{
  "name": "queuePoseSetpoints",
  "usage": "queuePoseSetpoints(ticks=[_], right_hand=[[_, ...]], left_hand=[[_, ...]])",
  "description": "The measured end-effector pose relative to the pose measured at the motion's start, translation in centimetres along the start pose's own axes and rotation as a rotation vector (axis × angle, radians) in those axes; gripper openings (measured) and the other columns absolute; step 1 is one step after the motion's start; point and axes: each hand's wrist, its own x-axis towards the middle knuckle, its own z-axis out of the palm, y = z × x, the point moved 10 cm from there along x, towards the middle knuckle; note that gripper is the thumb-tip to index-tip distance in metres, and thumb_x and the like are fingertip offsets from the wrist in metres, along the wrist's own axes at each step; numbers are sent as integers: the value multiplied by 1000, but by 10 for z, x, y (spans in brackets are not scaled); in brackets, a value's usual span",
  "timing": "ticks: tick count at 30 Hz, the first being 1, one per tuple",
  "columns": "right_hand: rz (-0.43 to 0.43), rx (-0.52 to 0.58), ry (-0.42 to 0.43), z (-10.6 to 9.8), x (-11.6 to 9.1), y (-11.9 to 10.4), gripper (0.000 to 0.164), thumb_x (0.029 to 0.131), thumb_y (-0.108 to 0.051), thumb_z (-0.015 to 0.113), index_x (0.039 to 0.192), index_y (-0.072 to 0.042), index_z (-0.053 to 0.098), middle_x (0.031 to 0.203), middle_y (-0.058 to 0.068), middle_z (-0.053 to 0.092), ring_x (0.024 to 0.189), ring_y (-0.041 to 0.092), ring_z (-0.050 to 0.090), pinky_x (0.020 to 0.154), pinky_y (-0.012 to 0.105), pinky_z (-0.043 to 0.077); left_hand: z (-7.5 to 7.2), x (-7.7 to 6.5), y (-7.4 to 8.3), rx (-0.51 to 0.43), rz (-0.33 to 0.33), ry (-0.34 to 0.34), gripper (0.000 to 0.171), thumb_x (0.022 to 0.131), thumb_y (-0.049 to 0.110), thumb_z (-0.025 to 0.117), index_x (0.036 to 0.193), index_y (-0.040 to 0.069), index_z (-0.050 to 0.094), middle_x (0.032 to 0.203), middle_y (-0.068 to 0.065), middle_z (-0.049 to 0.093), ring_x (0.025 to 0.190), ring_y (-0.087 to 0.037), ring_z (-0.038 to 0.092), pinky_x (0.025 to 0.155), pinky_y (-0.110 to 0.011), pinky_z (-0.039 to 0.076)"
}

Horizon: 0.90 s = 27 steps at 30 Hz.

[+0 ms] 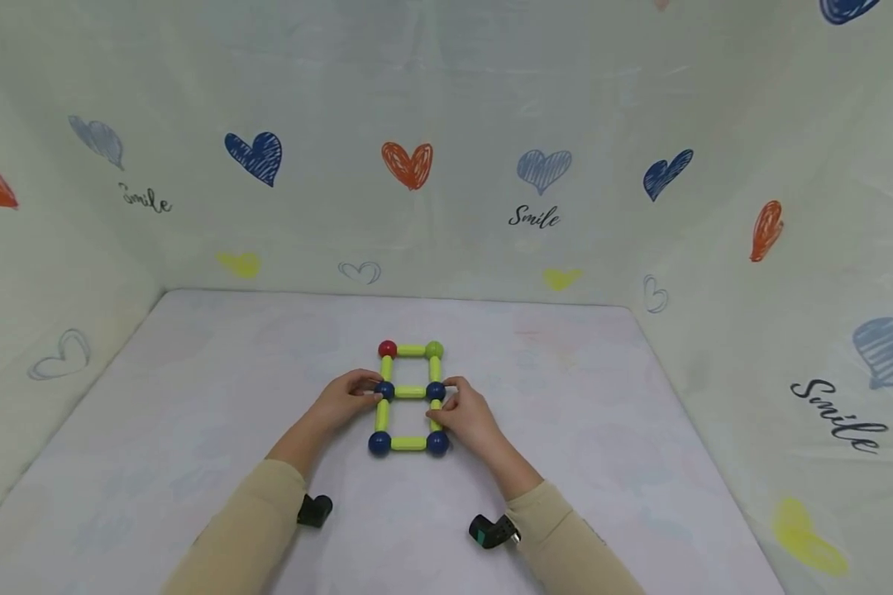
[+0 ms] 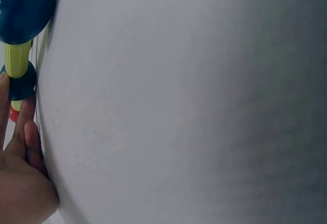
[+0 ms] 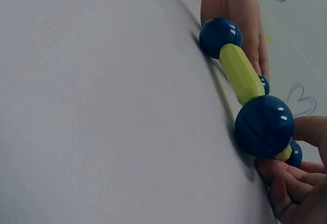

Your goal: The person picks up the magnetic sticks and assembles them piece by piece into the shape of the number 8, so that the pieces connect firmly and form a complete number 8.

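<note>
A flat ball-and-stick toy frame [image 1: 409, 392] lies on the table as two joined squares of yellow-green sticks. Its far corners are a red ball [image 1: 388, 349] and a green ball [image 1: 434, 349]; the middle and near joints are blue balls. My left hand [image 1: 340, 402] holds the frame by its middle left blue ball [image 1: 384, 390], the thumb on the near side. On the other side, my right hand [image 1: 470, 416] pinches the near right stick [image 1: 436, 416], with a finger by the middle right blue ball [image 1: 435, 391]. In the right wrist view, the near blue ball [image 3: 264, 127] partly hides this grip.
The pale table [image 1: 588, 430] is bounded at the back and sides by a light curtain [image 1: 461, 74] printed with hearts and lettering. A small black device [image 1: 315, 511] sits at the left wrist, another black device [image 1: 493, 531] at the right.
</note>
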Motion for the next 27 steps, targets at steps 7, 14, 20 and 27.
queuePoseSetpoints(ticks=[7, 14, 20, 27], right_hand=[[-6, 41, -8, 6, 1, 1, 63, 84, -18, 78, 136, -2, 46, 77, 0, 62, 65, 14, 57, 59, 28, 46], [-30, 49, -39, 5, 2, 2, 63, 83, -15, 77, 137, -2, 47, 83, 1, 61, 69, 13, 58, 60, 27, 47], [-75, -27, -61, -5, -3, -1, 54, 84, -18, 76, 132, -5, 54, 93, 0, 62, 85, 17, 59, 71, 32, 50], [-158, -216, -12, -28, -11, -12, 50, 86, -22, 76, 130, -7, 57, 114, 6, 61, 109, 26, 56, 90, 43, 47]], left_hand=[[-5, 2, -8, -18, -22, 33, 35, 91, 17, 69, 124, 8, 62, 115, -13, 65, 101, -27, 56, 85, -39, 47], [-5, 0, -8, -21, -22, 27, 36, 91, 13, 69, 125, 7, 61, 114, -14, 64, 101, -28, 58, 87, -40, 49], [-11, -6, -4, 46, -4, 21, 38, 91, 13, 68, 128, 7, 59, 118, -17, 63, 108, -33, 57, 90, -46, 48], [-24, -21, 7, 153, 25, 22, 38, 92, 18, 69, 127, 7, 60, 121, -16, 62, 107, -32, 55, 86, -43, 50]])
